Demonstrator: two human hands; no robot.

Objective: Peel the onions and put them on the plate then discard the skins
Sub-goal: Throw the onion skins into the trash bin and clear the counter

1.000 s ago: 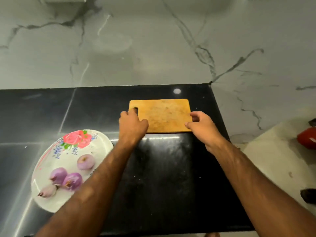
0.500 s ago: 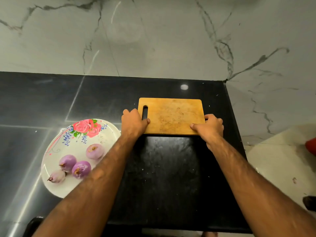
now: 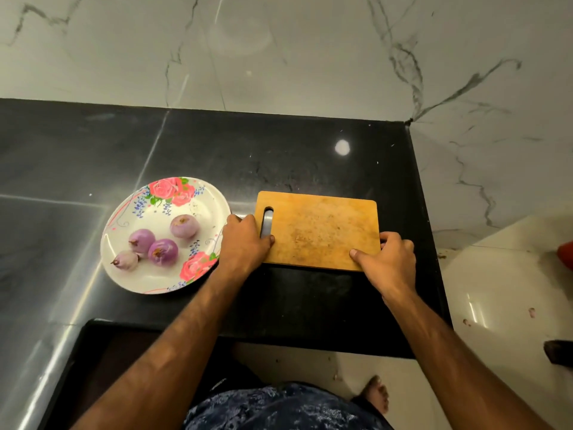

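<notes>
Four peeled purple onions (image 3: 162, 251) sit together on the floral plate (image 3: 148, 277), left of centre in the frame, on the black table (image 3: 294, 162). A wooden cutting board (image 3: 319, 231) is just right of the plate. The left hand (image 3: 245, 240) grips its left edge, thumb by the slot. The right hand (image 3: 387, 262) grips the lower right corner, thumb on top, fingers curled round the edge.

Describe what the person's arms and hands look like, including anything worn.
The left forearm and right forearm are bare: no sleeves, gloves, watch or bracelet shows. The left hand and right hand carry no visible rings.
</notes>
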